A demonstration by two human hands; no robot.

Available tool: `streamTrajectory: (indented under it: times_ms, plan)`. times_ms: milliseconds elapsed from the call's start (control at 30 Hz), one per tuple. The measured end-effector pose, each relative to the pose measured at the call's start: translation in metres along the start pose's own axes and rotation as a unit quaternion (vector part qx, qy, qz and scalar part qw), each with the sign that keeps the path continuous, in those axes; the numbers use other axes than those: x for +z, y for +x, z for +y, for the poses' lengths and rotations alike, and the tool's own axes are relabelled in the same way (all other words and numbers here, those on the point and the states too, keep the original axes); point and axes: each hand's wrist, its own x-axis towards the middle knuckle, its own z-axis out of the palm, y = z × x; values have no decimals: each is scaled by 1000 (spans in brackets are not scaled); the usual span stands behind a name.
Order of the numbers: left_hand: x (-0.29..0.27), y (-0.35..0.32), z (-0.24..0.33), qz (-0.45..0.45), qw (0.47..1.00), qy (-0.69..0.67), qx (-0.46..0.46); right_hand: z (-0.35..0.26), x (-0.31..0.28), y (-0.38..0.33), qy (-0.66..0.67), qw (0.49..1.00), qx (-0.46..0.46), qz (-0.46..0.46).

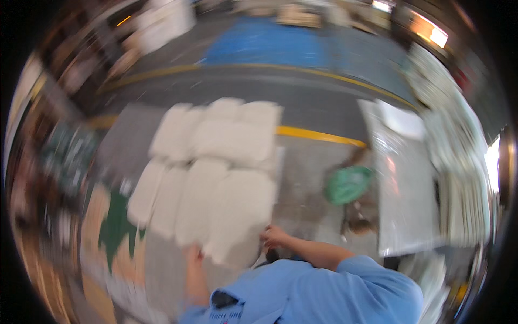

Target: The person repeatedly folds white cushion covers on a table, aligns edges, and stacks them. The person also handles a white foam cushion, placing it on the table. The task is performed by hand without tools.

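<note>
Several plump white sacks [234, 137] lie side by side and overlapping in two rows in front of me. The nearest white sack [240, 216] reaches almost to my body. At its right near corner is my right hand [274, 237], fingers curled closed at the edge. My left hand [193, 252] touches the near edge of the sacks further left; motion smears its fingers, so I cannot make out their grip. Blur softens the whole picture, and the undersides of the sacks are hidden.
A green plastic bag [349, 185] sits on the floor to the right. Beyond it stands a long stack wrapped in clear film [404, 189], beside piles of folded pale sacks [464, 200]. Torn brown and green sheeting [116, 229] lies left. Yellow floor lines [321, 135] and a blue patch [264, 43] are farther off.
</note>
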Motion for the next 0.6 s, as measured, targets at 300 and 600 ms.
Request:
streamTrajectory:
  times_ms: [300, 600]
  plan:
    - [88, 17, 22, 131, 774, 435, 441, 177, -158, -123, 40, 937, 21, 347]
    - [294, -98, -83, -344, 652, 338, 585, 435, -104, -323, 152, 778, 350, 499]
